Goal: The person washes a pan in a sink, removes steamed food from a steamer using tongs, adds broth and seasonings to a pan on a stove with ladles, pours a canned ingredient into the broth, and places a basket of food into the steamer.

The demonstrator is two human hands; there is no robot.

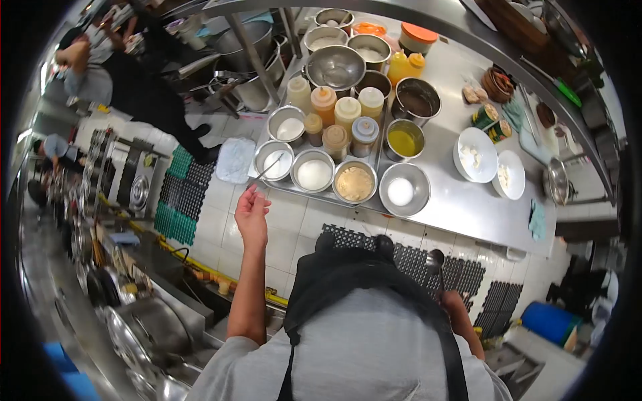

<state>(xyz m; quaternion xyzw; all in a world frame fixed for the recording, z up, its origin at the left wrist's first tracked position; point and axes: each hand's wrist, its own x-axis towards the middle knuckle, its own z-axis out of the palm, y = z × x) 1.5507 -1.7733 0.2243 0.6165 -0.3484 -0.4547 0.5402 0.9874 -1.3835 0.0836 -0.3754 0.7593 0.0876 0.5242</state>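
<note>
My left hand [252, 208] is at the front left of the steel table, fingers loosely bent and apart. Its fingertips are at the handle end of a thin spoon [269, 166], which leans out over the rim of a steel pot [255, 162] of white powder or grains; I cannot tell whether they touch. Low at my right side, my right hand [455, 304] is closed around the handle of a large dark metal spoon [435, 259], bowl end up. A steel bowl [422, 194] holding a white heap sits nearest my body, beside a pot of tan powder [355, 184].
Several squeeze bottles [348, 112] crowd the tray behind the pots. White bowls [475, 155] stand at right, near green cans [485, 117]. A steel shelf [428, 10] runs overhead. Another person [144, 87] stands at left. Black mats [401, 257] lie on the floor.
</note>
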